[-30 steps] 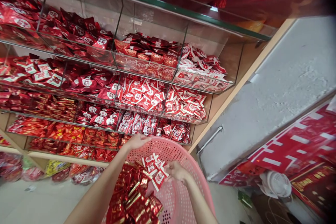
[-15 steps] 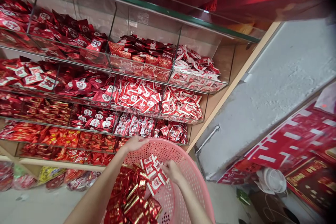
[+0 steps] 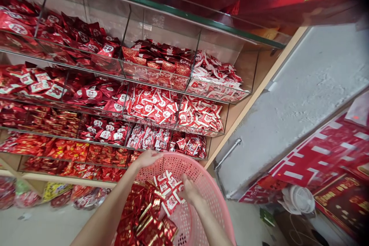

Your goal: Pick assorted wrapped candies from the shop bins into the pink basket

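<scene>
My left hand (image 3: 147,158) grips the far rim of a pink plastic basket (image 3: 215,196), which has perforated walls. Inside the basket, my right hand (image 3: 190,191) has its fingers curled against the edge of a small cluster of red-and-white candy packets (image 3: 170,190); it appears to pinch one, though the fingertips are partly hidden. A heap of shiny red-and-gold wrapped candies (image 3: 144,215) fills the left side of the basket, beside and below the white-edged packets.
Beyond the basket stands a shelf rack with clear bins (image 3: 152,103) of red packets, under a glass shelf edge (image 3: 173,11). Bagged goods (image 3: 54,192) lie beneath it. To the right are a grey wall (image 3: 288,103), a red-and-white sheet (image 3: 317,153) and a white round object (image 3: 300,198).
My right hand has shifted slightly and its fingers have moved against the red-and-white packets. My left hand stays on the rim. The view has moved very little.
</scene>
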A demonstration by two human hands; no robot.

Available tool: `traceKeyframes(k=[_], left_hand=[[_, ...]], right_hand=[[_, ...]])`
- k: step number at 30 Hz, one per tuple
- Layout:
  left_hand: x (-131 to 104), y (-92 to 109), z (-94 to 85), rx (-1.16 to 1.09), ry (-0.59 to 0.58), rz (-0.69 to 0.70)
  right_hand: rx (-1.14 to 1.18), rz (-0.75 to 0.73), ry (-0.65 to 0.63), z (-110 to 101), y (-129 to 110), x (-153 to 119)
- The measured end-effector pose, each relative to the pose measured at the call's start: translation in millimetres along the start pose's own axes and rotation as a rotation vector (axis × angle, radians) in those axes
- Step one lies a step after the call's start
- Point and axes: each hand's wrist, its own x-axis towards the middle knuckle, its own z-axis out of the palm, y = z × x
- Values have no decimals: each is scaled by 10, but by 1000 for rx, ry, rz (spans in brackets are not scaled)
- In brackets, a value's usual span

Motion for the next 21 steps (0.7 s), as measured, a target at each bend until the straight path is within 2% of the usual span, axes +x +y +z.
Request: traceKeyframes(k=[3, 8, 10, 15, 21], left_hand=[[14, -10, 4, -12, -1, 29], [50, -3, 18, -4, -1, 29], [56, -11, 23, 1, -4, 31], [55, -42, 24, -25, 0, 64], [76, -27, 49, -15, 24, 55]], right_hand=[[-78, 56, 87, -10, -25, -3], [-143, 65, 195, -71, -128, -80], [-108, 65, 154, -99, -169, -116], [-2, 21, -79, -75, -247, -189], [-29, -12, -108, 63, -340, -246]])
